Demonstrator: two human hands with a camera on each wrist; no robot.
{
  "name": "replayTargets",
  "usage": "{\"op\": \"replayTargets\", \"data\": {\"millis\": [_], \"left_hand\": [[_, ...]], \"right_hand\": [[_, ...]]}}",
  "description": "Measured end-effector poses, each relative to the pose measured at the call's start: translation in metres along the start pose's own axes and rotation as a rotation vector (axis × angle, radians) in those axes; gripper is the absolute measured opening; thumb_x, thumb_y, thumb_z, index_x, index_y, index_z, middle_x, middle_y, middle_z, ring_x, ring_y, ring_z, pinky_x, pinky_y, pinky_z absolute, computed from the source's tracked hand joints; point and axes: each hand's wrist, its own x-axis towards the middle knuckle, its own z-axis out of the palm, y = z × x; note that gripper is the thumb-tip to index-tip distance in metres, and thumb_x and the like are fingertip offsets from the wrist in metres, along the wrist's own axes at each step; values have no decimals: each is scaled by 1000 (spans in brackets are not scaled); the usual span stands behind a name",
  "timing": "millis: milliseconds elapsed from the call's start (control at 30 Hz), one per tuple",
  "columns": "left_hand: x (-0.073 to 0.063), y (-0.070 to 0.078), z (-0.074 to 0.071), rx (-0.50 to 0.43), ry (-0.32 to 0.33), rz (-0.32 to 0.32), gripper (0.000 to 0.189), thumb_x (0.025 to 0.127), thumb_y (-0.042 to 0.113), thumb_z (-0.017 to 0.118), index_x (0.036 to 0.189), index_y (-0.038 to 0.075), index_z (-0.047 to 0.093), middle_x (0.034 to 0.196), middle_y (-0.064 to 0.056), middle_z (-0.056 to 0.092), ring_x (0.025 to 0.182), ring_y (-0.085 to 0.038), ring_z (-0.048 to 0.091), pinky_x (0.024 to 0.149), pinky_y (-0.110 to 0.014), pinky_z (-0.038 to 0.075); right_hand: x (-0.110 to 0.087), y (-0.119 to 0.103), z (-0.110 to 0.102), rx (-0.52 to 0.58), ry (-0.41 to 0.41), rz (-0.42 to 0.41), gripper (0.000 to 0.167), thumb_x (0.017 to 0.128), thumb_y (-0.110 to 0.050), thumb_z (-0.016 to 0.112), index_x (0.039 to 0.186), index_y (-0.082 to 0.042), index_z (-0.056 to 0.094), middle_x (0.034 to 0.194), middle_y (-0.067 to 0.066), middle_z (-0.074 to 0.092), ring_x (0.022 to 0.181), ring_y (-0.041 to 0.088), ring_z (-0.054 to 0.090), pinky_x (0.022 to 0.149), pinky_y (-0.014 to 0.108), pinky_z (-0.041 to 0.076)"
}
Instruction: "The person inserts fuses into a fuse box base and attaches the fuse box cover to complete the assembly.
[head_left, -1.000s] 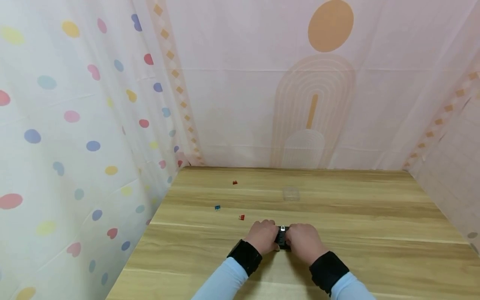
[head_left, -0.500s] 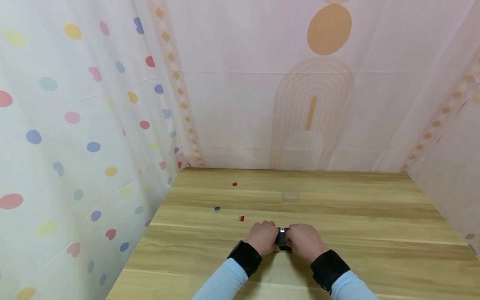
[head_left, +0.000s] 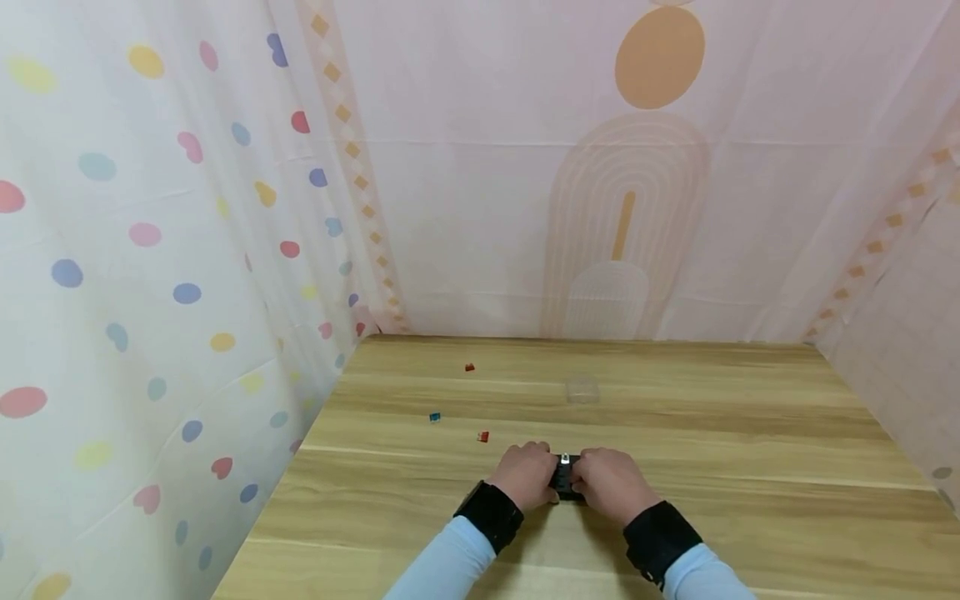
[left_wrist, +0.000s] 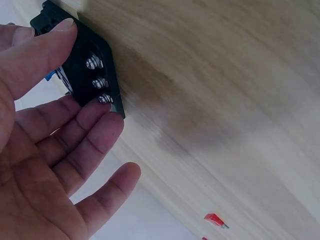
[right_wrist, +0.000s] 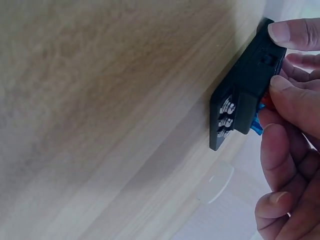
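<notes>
Between both hands stands a black fuse block [head_left: 565,480] with a row of metal screw terminals [right_wrist: 225,120]. My left hand [head_left: 523,475] grips it, the thumb on one edge and the fingertips beside the screws in the left wrist view. Against the block's face, my right hand [head_left: 611,485] pinches a red blade fuse [right_wrist: 268,101], mostly covered by the thumb and fingers. Right beside it a blue blade fuse [right_wrist: 257,122] sticks out of the block. Whether the red fuse is fully seated cannot be seen.
Loose on the wooden table [head_left: 735,450] are a near red fuse [head_left: 483,437], a blue fuse [head_left: 435,417] and a farther red fuse [head_left: 469,367]. A clear plastic cover [head_left: 582,389] lies beyond the hands. Patterned curtains [head_left: 465,167] enclose the table's back and sides.
The head view has shifted very slightly. Both hands stay in place on the fuse block, and the loose fuses and clear cover have not moved.
</notes>
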Motion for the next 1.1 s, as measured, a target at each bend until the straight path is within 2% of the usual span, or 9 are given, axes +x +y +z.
{"op": "replayTargets", "data": {"millis": [467, 733, 900, 1100], "left_hand": [[-2, 1, -2, 0, -10, 0, 37, 77, 38, 85, 103, 14, 73, 87, 1, 61, 80, -14, 58, 70, -31, 50], [-3, 1, -2, -10, -4, -2, 39, 77, 39, 85, 105, 15, 72, 88, 1, 61, 81, -15, 58, 71, -31, 50], [-4, -1, -2, -35, -15, -16, 46, 76, 43, 85, 111, 17, 71, 91, 2, 62, 85, -13, 58, 74, -31, 50], [-2, -9, 0, -51, -15, -37, 56, 75, 52, 83, 115, 15, 70, 95, 0, 63, 88, -15, 59, 75, -33, 51]], "right_hand": [[-5, -6, 1, 0, 20, 53, 12, 77, -9, 83, 70, -14, 74, 68, -5, 58, 60, 11, 54, 57, 32, 47], [-6, -6, -4, 119, -10, 158, 7, 80, -10, 81, 76, -15, 76, 74, -6, 67, 69, 13, 60, 64, 36, 51], [-8, -4, -6, 132, -11, 192, 8, 80, -17, 82, 77, -17, 75, 74, -7, 65, 67, 11, 58, 63, 35, 50], [-9, -2, -13, 144, -8, 213, 17, 77, -29, 85, 75, -17, 72, 70, -9, 59, 60, 7, 48, 56, 30, 43]]}}
